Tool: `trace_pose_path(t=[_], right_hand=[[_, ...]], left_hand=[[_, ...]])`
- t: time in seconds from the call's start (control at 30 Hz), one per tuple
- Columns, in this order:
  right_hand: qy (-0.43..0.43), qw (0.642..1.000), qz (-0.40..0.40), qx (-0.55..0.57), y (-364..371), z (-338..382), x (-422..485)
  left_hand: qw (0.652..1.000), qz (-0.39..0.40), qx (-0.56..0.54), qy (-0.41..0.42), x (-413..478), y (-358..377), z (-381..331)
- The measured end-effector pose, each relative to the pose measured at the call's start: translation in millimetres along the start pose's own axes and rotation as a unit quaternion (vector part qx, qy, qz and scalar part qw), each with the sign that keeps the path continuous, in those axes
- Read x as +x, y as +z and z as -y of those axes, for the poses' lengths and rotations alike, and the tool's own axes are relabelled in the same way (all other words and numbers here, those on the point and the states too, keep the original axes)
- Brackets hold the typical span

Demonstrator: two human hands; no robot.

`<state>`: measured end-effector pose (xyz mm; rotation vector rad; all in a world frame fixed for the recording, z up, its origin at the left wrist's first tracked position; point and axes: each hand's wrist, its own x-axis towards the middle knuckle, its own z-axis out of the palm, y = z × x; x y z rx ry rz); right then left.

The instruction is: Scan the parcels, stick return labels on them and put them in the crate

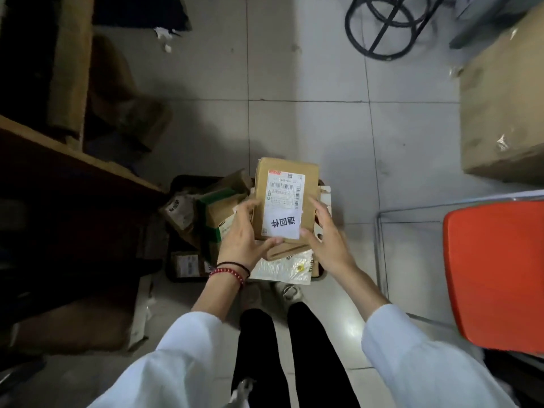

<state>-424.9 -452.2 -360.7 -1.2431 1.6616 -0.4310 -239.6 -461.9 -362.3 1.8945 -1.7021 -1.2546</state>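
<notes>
A brown cardboard parcel [287, 169] is over the black crate [171, 272], which stands on the floor and holds several parcels. The parcel carries a shipping label [284, 191] and, below it, a white return label [284, 225] with large black characters. My left hand [240, 234] grips the parcel's left and near edges, fingers along the side and thumb under the near edge. My right hand [326, 234] is at the parcel's right side, fingers straight and spread, thumb touching the corner of the return label.
In the crate lie a green-edged box [219, 201] and a white plastic mailer [284, 267]. An orange chair [497, 275] stands at the right, a large carton [506, 107] at the far right, a black stool frame [385, 25] beyond, and a dark shelf [73, 160] at the left.
</notes>
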Motion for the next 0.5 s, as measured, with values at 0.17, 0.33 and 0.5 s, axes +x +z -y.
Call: trace_pose_path(t=[0.17,0.33,0.5], right_hand=[[0.022,0.996,0.048,-0.067,10.5,-29.1,29.9],[0.001,0.983,0.087,-0.161,3.1,-38.5,34.9],[-0.015,0.960,0.066,-0.272,-5.0,-24.7,38.9]], left_hand=[[0.999,0.017,0.015,-0.026,17.4,25.8,26.8],[0.996,0.022,0.075,-0.040,13.4,29.4,24.1],[0.971,-0.002,0.234,-0.052,-4.2,14.6,7.1]])
